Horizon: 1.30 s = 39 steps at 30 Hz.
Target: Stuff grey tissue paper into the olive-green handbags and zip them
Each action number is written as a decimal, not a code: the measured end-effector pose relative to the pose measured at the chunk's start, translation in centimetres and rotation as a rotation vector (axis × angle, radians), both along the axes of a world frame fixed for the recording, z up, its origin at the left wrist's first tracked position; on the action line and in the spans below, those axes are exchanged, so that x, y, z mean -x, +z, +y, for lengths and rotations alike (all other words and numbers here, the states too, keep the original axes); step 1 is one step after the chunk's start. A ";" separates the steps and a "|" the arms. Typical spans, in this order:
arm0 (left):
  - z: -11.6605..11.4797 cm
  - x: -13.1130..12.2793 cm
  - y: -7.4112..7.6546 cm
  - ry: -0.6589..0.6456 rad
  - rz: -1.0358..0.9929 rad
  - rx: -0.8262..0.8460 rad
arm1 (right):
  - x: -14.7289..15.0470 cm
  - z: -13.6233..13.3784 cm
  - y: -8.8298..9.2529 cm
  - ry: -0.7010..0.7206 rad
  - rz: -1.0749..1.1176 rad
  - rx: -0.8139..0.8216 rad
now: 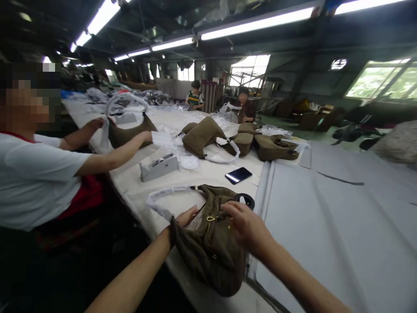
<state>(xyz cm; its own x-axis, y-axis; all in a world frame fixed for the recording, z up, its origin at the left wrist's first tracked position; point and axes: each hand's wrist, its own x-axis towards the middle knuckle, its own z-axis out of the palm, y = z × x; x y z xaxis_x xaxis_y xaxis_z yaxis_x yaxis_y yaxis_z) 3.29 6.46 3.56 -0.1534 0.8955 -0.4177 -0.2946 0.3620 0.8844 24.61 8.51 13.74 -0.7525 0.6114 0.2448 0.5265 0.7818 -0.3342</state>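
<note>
An olive-brown handbag (211, 248) lies at the near edge of the long table (208, 174), its strap wrapped in white plastic (166, 195). My left hand (186, 216) rests against the bag's left side at its opening, fingers partly hidden by the fabric. My right hand (246, 226) is curled over the bag's top by the gold clasp (211, 218), fingers bent onto the fabric.
A person in a white shirt (35, 174) at left handles another brown bag (128, 132). Two tape dispensers (159, 166), a phone (238, 174), more bags (202, 137) and plastic wrap lie on the table. Grey cloth (325, 217) covers the right side. Two people sit far back.
</note>
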 end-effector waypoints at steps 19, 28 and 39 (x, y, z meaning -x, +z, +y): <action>-7.2 -1.8 0.9 -0.681 1.480 -0.083 | -3.4 11.4 -5.5 0.249 -0.394 0.156; -7.4 2.9 3.9 -0.454 1.889 -1.065 | -5.5 5.4 -2.4 0.041 -0.091 -0.219; -9.2 2.0 5.6 -0.521 1.674 -1.359 | 1.8 8.7 1.8 0.073 -0.121 -0.129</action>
